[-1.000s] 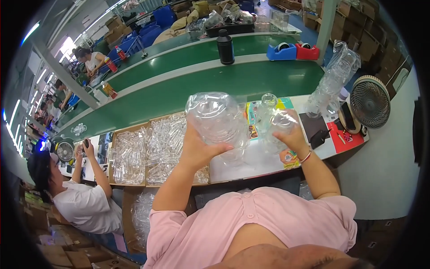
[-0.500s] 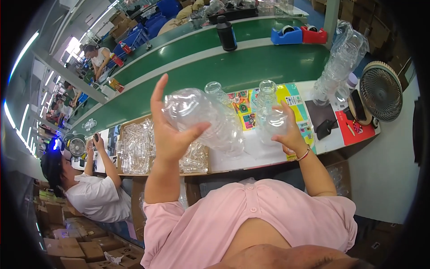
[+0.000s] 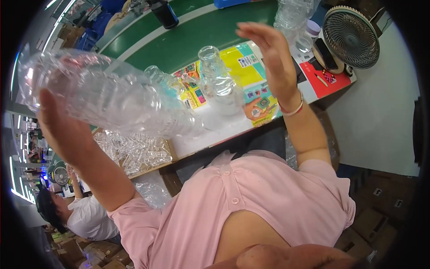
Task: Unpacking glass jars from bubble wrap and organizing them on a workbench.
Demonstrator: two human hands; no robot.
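Note:
My left hand (image 3: 65, 119) is wrapped round the wide end of a long clear plastic bundle (image 3: 116, 96), ribbed like nested pieces. Some of its fingers show only through the plastic. The bundle slants down rightward, its narrow end by the white table top. My right hand (image 3: 275, 60) is raised over the table's right part, fingers stretched out and nothing in it. Between the hands, a clear ribbed bottle-like piece (image 3: 219, 83) stands on the colourful printed sheet (image 3: 244, 60). A similar clear piece (image 3: 163, 80) is partly hidden behind the bundle.
A cardboard tray of small clear parts (image 3: 130, 150) lies at the left. At the far right are a round fan (image 3: 350, 38), a phone (image 3: 324, 54) and clear bagged plastic (image 3: 291, 20). A black bottle (image 3: 164, 13) stands on the green belt (image 3: 197, 29). A person in white (image 3: 92, 219) sits at left.
My left hand has moved left and closed round the bundle's wide end. My right hand has let go of the clear bottle-like piece and risen to the right. The view has turned.

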